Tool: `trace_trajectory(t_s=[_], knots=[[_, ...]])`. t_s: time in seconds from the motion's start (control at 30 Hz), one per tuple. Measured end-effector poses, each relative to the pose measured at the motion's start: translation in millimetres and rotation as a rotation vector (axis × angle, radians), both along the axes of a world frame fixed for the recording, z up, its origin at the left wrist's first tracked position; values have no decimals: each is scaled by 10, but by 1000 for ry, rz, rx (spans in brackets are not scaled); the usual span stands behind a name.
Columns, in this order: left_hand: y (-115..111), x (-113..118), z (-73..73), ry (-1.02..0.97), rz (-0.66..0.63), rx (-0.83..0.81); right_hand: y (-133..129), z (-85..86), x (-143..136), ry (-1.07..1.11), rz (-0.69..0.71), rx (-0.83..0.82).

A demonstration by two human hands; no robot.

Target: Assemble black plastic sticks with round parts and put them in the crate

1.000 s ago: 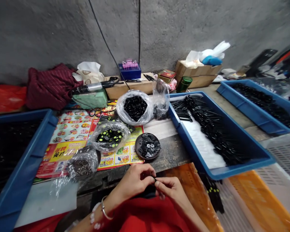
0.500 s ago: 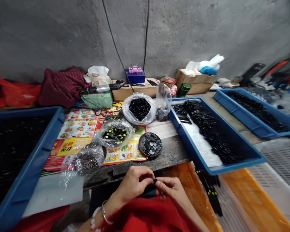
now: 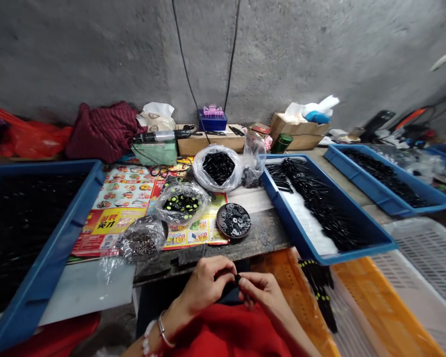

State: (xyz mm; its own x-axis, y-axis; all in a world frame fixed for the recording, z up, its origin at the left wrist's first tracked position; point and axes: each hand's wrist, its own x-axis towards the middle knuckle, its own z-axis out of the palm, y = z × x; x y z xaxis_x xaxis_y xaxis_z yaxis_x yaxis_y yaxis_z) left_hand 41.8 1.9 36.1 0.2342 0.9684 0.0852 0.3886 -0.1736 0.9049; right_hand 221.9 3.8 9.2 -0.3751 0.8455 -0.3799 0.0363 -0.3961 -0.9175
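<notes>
My left hand [image 3: 208, 281] and my right hand [image 3: 259, 288] meet over my lap, just in front of the table edge. Between their fingertips is a small black piece [image 3: 238, 278], pinched from both sides; its shape is too small to make out. Beyond the hands on the table stands a round dish [image 3: 233, 221] of flat dark parts. Left of it are an open plastic bag with black and yellow-green pieces [image 3: 181, 204] and a bag of small metal parts [image 3: 143, 243]. Farther back, another bag holds black pieces [image 3: 218, 168].
Blue trays of black parts stand at the left [image 3: 65, 248], right of centre [image 3: 288, 218] and far right [image 3: 379, 201]. An orange crate [image 3: 386, 302] is at lower right. Boxes [image 3: 211, 145] line the wall.
The view has shifted slightly, so the table things sit a little differently in the picture. Both hands keep the same pinch on the small black piece.
</notes>
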Motion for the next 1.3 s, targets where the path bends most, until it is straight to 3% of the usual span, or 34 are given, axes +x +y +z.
trace_trajectory(t_s=[0.33,0.57,0.77,1.3], knots=[[-37,11,-137,85,29,187,7,-64,-22,25,-28,-45],[75,34,-188,115,-8,160,115,-92,-16,-10,3,-4],[160,42,-237,144,-50,175,218,-105,24,0,37,-69],[254,41,-261,203,-89,188,282,-83,34,-12,36,-85]])
